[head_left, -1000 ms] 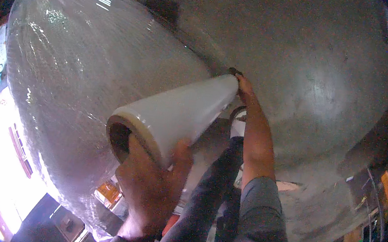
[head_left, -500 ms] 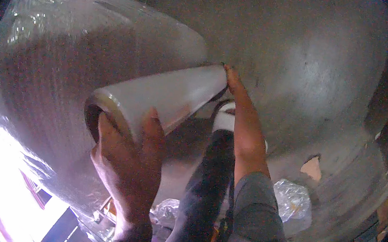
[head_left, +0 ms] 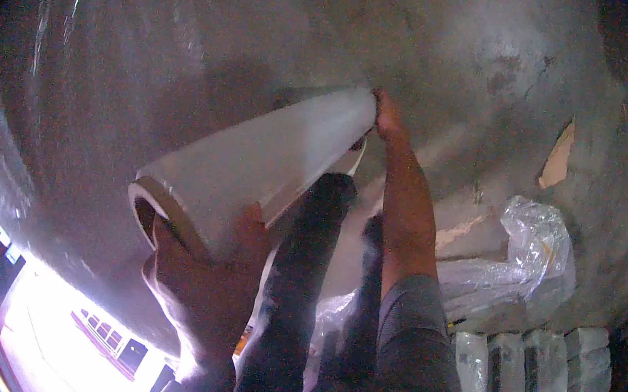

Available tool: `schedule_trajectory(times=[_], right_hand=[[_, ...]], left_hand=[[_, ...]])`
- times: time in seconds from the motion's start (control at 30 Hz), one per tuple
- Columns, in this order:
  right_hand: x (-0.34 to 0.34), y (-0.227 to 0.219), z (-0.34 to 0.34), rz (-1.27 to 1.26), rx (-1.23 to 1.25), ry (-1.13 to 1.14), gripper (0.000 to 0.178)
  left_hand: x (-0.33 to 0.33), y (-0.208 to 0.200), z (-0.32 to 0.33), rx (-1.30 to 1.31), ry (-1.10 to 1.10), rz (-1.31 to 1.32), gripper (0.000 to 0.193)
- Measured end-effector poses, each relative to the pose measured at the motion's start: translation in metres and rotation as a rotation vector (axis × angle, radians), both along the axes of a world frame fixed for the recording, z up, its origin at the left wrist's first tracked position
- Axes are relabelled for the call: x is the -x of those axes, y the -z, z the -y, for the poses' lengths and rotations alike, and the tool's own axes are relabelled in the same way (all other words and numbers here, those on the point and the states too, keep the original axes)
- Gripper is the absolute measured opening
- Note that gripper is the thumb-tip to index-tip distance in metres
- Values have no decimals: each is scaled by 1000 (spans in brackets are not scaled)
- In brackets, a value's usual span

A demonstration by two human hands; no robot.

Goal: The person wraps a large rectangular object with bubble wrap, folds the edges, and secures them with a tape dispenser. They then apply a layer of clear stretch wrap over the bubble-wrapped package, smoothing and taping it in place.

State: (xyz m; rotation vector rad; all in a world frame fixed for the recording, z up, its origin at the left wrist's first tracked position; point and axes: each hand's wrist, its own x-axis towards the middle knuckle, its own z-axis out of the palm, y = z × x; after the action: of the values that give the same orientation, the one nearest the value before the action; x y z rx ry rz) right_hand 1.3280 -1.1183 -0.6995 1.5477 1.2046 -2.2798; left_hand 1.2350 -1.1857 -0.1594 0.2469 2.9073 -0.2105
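Note:
A large roll of clear stretch film (head_left: pixel 265 152) lies slantwise across the middle of the view, held between both hands. My left hand (head_left: pixel 204 273) grips its near-left end, with fingers inside the hollow cardboard core (head_left: pixel 144 208) and the thumb on the outside of the film. At the far-right end, my right hand (head_left: pixel 389 118) is closed round the edge, its arm stretched out; the fingertips are hidden behind the roll. A big bulky load wrapped in shiny film (head_left: pixel 85 100) stands to the left, beside and behind the roll.
My dark-trousered legs (head_left: pixel 294 271) are below the roll. Crumpled clear plastic (head_left: pixel 537 241) lies on the grey floor (head_left: pixel 487 100) at the right, near a torn brown scrap (head_left: pixel 558 156). Several white wrapped packages (head_left: pixel 505 388) line the lower right. Bright light enters lower left.
The view has turned and moved along the load, which now fills more of the left. My legs have shifted in a step. Both hands keep their hold on the film roll.

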Motion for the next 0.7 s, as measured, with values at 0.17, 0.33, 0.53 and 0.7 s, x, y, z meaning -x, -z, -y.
schedule_trajectory(times=[0.17, 0.33, 0.53, 0.7], right_hand=[[-50, 6, 21, -85, -89, -11, 49], [-115, -12, 39, -188, -67, 19, 50], [-200, -28, 95, -217, -85, 27, 51], [-251, -19, 143, -156, -45, -6, 61]], left_hand=[[-13, -6, 71, 211, 540, -211, 93], [-37, -23, 130, -261, 321, 78, 91], [-86, -20, 188, -39, 656, -113, 92], [-137, -9, 231, -92, 584, -29, 93]])
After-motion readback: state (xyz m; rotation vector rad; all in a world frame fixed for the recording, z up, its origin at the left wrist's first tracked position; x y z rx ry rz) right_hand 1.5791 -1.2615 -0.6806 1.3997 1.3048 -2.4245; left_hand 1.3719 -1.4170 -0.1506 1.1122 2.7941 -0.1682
